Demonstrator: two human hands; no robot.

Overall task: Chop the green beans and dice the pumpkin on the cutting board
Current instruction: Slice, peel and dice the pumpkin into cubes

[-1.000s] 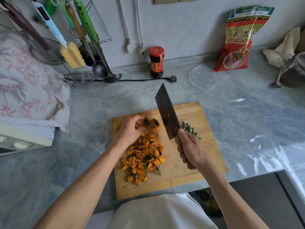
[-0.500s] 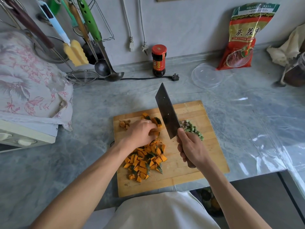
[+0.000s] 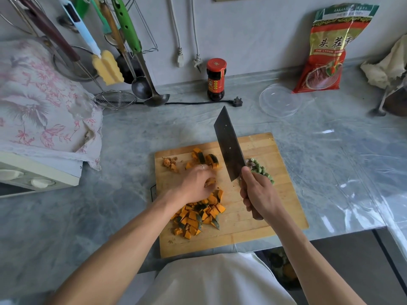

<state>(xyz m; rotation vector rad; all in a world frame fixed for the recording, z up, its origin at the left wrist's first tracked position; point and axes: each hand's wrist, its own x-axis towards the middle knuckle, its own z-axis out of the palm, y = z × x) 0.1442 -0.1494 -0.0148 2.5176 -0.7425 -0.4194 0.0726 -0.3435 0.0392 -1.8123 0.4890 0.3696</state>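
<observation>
A wooden cutting board (image 3: 271, 208) lies on the grey counter. A heap of diced pumpkin (image 3: 198, 216) sits on its near left part. Larger pumpkin chunks (image 3: 206, 159) lie toward the far side, and small scraps (image 3: 169, 162) rest near the far left corner. My left hand (image 3: 196, 183) lies over the pumpkin in the middle, fingers curled on a piece. My right hand (image 3: 257, 194) grips the handle of a dark cleaver (image 3: 229, 146), blade raised and pointing away from me. Chopped green beans (image 3: 261, 170) lie just right of the blade, partly hidden by my right hand.
A sauce jar (image 3: 216, 79), a black plug (image 3: 237, 102) and a clear plastic lid (image 3: 279, 100) sit behind the board. A red snack bag (image 3: 330, 49) leans on the wall. Utensils (image 3: 123, 40) hang at left, above a floral-covered appliance (image 3: 39, 111).
My left hand slid from the far left of the pumpkin toward the middle of the board, dragging pieces along. The cleaver stayed raised with little movement.
</observation>
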